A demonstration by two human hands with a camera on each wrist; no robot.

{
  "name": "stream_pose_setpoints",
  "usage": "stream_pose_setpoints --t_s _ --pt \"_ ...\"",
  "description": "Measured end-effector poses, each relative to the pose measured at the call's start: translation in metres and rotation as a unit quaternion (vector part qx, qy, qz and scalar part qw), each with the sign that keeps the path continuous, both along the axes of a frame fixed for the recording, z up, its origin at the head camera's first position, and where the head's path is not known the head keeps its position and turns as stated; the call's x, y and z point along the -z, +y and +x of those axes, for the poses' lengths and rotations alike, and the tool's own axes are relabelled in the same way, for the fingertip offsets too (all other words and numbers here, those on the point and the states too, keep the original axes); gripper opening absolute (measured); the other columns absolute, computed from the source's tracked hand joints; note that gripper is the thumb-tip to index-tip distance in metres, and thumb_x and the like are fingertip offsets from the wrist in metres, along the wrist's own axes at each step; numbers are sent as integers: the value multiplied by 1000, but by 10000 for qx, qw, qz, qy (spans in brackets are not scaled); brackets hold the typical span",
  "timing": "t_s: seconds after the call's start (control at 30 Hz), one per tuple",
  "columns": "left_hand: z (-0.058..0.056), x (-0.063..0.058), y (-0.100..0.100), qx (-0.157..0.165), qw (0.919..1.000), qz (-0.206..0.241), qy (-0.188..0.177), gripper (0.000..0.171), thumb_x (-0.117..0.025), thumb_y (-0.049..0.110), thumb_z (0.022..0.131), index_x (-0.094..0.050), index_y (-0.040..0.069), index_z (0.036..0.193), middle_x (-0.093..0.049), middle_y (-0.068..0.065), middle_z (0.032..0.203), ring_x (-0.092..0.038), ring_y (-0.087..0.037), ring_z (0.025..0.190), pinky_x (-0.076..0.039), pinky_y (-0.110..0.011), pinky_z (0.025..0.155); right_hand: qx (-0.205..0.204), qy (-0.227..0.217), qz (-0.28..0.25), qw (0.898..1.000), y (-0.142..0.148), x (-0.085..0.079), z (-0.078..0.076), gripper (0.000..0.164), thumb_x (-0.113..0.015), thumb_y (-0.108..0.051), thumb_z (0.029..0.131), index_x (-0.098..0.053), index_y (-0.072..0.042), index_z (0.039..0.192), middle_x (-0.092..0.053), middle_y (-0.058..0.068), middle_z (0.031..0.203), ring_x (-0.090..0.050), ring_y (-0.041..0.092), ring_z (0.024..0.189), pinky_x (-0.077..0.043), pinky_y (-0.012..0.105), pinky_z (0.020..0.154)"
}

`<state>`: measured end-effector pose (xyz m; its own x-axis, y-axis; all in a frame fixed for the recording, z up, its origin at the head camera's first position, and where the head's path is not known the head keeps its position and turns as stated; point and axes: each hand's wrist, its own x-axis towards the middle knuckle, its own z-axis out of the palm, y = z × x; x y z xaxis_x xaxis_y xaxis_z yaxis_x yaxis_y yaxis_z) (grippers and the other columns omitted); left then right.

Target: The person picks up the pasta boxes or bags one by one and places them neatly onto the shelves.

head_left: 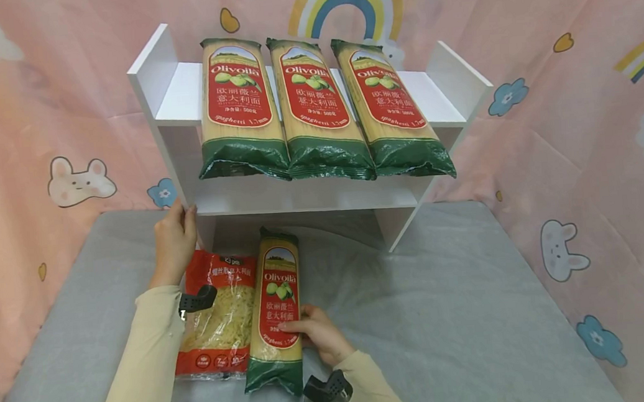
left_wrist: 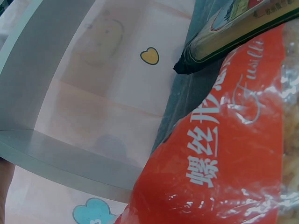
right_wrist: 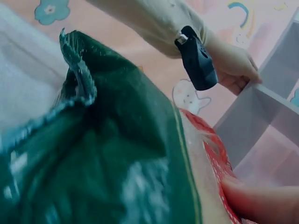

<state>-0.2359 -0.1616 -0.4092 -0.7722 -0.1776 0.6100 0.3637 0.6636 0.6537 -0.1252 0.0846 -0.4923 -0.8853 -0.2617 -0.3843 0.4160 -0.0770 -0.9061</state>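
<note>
My right hand [head_left: 321,336] grips a spaghetti pack [head_left: 273,273] by its right side, thumb across the red label. The pack's green end [right_wrist: 135,135] fills much of the right wrist view. My left hand [head_left: 174,239] holds the left side of a white shelf [head_left: 299,194], its fingers at the panel's edge. Left of the held pack, partly behind my left forearm, is a red fusilli bag [head_left: 223,314] with a clear window. That bag's red top [left_wrist: 224,140] also shows large in the left wrist view. The fingers behind the held pack are hidden.
On the shelf's top board lie three more spaghetti packs, the left [head_left: 239,101], middle [head_left: 317,101] and right [head_left: 384,97], their green ends jutting over the front edge. A grey cloth [head_left: 476,315] covers the table. Behind hangs a pink patterned curtain [head_left: 92,117].
</note>
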Motion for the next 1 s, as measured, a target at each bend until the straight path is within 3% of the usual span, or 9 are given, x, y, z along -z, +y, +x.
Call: stream_pose_setpoints --t_s 0.23,0.5,0.67,0.9,1.0 --pt "0 0 1 -15 10000 -12 -21 13 -52 1 95 -57 -11 97 -52 -20 63 -41 -26 54 -30 -32 50 289 1 -267 9992 3 1 1 46 -69 -5 81 -51 13 120 -68 11 93 -66 19 82 -53 33 73" --pt "-1 -1 0 -15 10000 23 -50 13 -50 0 95 -57 -11 99 -58 -25 71 -46 -28 57 -33 -33 51 635 199 -345 9972 11 4 4 45 -68 0 77 -51 15 116 -69 12 91 -66 16 76 -53 29 70" --pt "0 -1 0 -20 10000 2 -54 14 -51 0 95 -57 -12 100 -61 -27 75 -49 -29 57 -35 -35 51 606 234 -345 9973 17 4 6 46 -67 1 78 -50 16 117 -69 12 92 -66 15 76 -52 27 69" --pt "0 0 0 -12 10000 -21 24 12 -52 0 94 -57 -11 96 -56 -24 66 -44 -27 54 -31 -32 50 520 331 -416 9972 20 -5 14 45 -65 3 80 -48 17 119 -70 15 94 -67 16 77 -52 28 71" --pt "1 0 0 4 10000 10 4 13 -51 0 95 -57 -11 99 -60 -27 73 -50 -31 57 -37 -37 51 471 399 -512 9968 20 -10 17 46 -65 4 79 -48 18 119 -69 17 95 -67 16 77 -52 29 72"
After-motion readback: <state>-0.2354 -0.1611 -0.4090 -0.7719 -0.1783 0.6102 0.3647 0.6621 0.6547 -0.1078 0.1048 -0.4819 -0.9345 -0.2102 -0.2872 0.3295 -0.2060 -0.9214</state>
